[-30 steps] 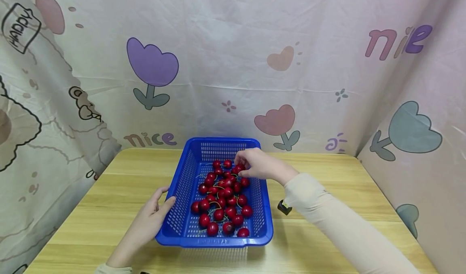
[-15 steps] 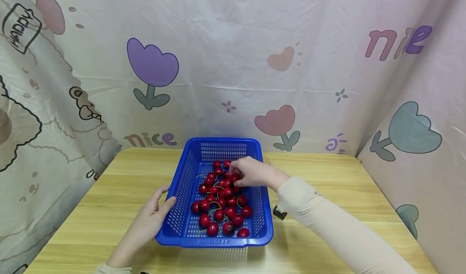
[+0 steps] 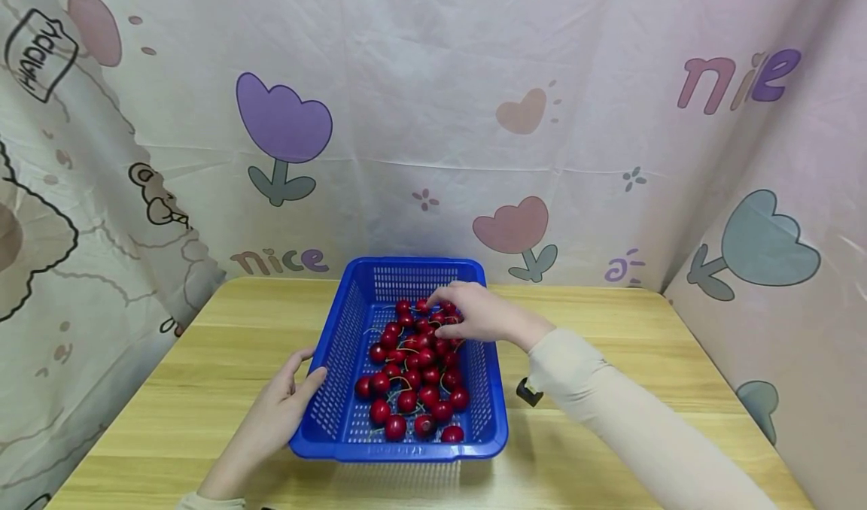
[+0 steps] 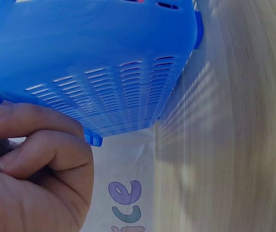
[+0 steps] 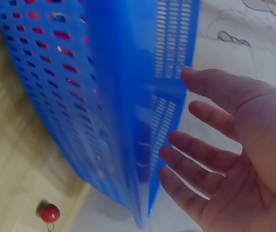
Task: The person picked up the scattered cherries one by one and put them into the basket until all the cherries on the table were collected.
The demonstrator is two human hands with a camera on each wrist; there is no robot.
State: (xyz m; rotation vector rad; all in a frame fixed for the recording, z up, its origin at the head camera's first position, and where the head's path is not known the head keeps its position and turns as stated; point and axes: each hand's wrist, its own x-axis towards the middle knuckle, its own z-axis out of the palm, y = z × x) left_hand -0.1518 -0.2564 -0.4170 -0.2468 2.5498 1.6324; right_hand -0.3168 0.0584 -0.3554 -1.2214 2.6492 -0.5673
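A blue perforated plastic basket (image 3: 400, 452) stands on the table, with several dark red cherries (image 3: 424, 357) on thin stems spread over its floor. My left hand (image 3: 278, 405) holds the basket's left rim, thumb on top; in the left wrist view its fingers (image 4: 46, 145) curl beside the blue wall. Over the far right part of the basket hovers my right hand (image 3: 481, 312), thumb and fingers apart, hiding some cherries beneath it. Seen from the right wrist, that hand's fingers (image 5: 196, 150) are spread and slightly bent, holding nothing.
A single cherry (image 5: 49, 212) lies on the wooden table (image 3: 596, 322) outside the basket, in the right wrist view. Behind the table's back edge hangs a patterned cloth (image 3: 406, 119), which also closes in both sides. A small black device (image 3: 528, 391) sits under the right wrist.
My right hand dipped left and toward me among the cherries, then lifted back up and right with its fingers parting. Some cherries at the right side have shifted. The left hand stays put.
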